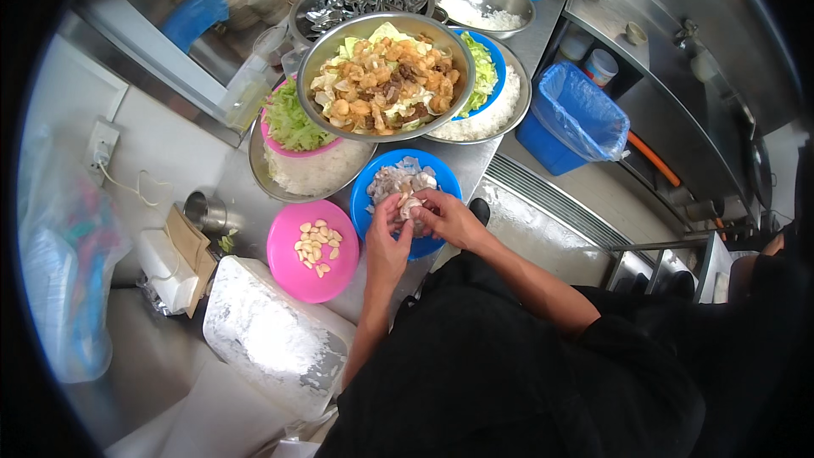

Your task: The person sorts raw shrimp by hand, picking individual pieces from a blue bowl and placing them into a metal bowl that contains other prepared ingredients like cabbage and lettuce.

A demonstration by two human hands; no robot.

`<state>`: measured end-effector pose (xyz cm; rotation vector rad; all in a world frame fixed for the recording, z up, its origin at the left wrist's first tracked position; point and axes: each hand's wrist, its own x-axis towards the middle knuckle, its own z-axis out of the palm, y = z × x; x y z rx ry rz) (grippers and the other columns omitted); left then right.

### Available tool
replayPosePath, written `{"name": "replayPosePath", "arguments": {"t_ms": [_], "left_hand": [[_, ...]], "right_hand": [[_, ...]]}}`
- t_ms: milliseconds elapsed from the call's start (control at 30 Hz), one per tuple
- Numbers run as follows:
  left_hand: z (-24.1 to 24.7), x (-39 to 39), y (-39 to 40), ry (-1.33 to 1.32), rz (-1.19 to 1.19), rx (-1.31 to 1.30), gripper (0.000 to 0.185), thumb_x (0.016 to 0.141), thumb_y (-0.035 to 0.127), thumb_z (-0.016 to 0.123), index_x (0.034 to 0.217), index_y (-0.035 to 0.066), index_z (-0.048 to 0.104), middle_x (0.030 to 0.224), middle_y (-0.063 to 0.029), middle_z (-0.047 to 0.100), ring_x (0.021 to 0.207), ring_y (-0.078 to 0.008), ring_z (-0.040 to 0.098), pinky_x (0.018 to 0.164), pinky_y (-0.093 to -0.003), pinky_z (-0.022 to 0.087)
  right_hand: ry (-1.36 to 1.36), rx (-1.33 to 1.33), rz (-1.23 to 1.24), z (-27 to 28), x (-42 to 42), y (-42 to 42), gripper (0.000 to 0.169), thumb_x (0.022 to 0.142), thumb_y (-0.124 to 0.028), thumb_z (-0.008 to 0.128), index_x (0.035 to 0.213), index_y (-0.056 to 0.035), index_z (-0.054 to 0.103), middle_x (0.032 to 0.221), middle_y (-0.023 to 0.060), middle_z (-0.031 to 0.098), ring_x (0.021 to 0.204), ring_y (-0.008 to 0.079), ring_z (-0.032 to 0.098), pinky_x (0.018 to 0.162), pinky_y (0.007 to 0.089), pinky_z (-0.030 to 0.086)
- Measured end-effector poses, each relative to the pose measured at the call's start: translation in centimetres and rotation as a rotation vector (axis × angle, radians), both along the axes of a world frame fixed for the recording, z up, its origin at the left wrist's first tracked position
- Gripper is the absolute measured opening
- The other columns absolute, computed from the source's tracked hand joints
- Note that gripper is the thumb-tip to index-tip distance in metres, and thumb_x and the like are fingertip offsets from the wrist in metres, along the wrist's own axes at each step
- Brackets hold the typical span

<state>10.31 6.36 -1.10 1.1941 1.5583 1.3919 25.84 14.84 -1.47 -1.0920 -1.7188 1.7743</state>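
Over a blue plastic bowl (450, 179), my left hand (390, 229) and my right hand (448, 216) meet at the fingertips. Between them is a garlic bulb (409, 206), held by the fingers of both hands. Garlic and loose papery skins (400, 177) fill the bowl below, partly hidden by my hands. To the left of it sits a pink plastic plate (283, 267) with several peeled garlic cloves (316, 247) on it.
A steel bowl of fried food on cabbage (385, 79) rests across bowls of lettuce (292, 117) and rice (318, 172). Behind it stands a basin of spoons (372, 0). A tub of white powder (273, 324) lies front left. A lined blue bin (559, 133) stands on the floor, right.
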Motion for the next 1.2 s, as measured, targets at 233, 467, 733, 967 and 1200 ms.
{"name": "replayPosePath", "arguments": {"t_ms": [233, 467, 733, 967, 1200], "left_hand": [[1.9, -0.2, -0.3, -0.014, 0.03, -0.112, 0.044, 0.1, 0.01, 0.072, 0.14, -0.001, 0.058, 0.121, -0.0184, 0.073, 0.104, -0.0233, 0.073, 0.088, -0.0343, 0.059], [-0.7, -0.1, -0.4, -0.102, 0.069, -0.077, 0.041, 0.099, 0.012, 0.073, 0.136, 0.0, 0.062, 0.113, -0.0129, 0.075, 0.095, -0.0164, 0.073, 0.08, -0.0303, 0.058], [-1.3, 0.0, -0.6, -0.032, 0.123, -0.063, 0.039, 0.101, 0.012, 0.07, 0.138, 0.002, 0.062, 0.118, -0.0131, 0.073, 0.094, -0.0167, 0.072, 0.078, -0.0302, 0.057], [-0.4, 0.3, -0.3, -0.009, 0.086, -0.002, 0.04, 0.113, 0.029, 0.048, 0.136, -0.001, 0.06, 0.117, -0.0171, 0.07, 0.089, -0.0192, 0.065, 0.077, -0.0361, 0.055], [0.9, 1.1, -0.1, -0.033, 0.278, -0.07, 0.061, 0.116, 0.046, 0.032, 0.108, -0.005, 0.066, 0.099, -0.0207, 0.069, 0.085, -0.0273, 0.064, 0.074, -0.0432, 0.05]], "right_hand": [[-0.028, 0.051, -0.02, 0.5, 0.0, 0.2, 0.031, 0.107, -0.021, 0.064, 0.127, 0.0022, 0.062, 0.088, 0.0161, 0.074, 0.07, 0.0188, 0.072, 0.059, 0.0349, 0.056], [-0.03, 0.202, -0.057, 0.2, -0.2, -0.6, 0.028, 0.106, -0.017, 0.064, 0.123, 0.004, 0.062, 0.089, 0.0199, 0.074, 0.071, 0.025, 0.076, 0.063, 0.0381, 0.058], [-0.1, 0.297, -0.046, 2.2, -0.3, -1.2, 0.035, 0.104, -0.028, 0.066, 0.123, 0.001, 0.063, 0.089, 0.0244, 0.073, 0.077, 0.037, 0.075, 0.069, 0.047, 0.057], [-0.262, 0.587, -0.031, 1.1, -1.3, -1.2, 0.038, 0.107, -0.037, 0.058, 0.1, 0.0002, 0.06, 0.083, 0.0293, 0.07, 0.078, 0.0494, 0.07, 0.068, 0.0556, 0.055], [-0.437, 0.663, -0.018, 4.4, -3.2, -3.5, 0.041, 0.107, -0.037, 0.054, 0.09, -0.0004, 0.063, 0.074, 0.0298, 0.068, 0.072, 0.0495, 0.07, 0.063, 0.0572, 0.055]]}}
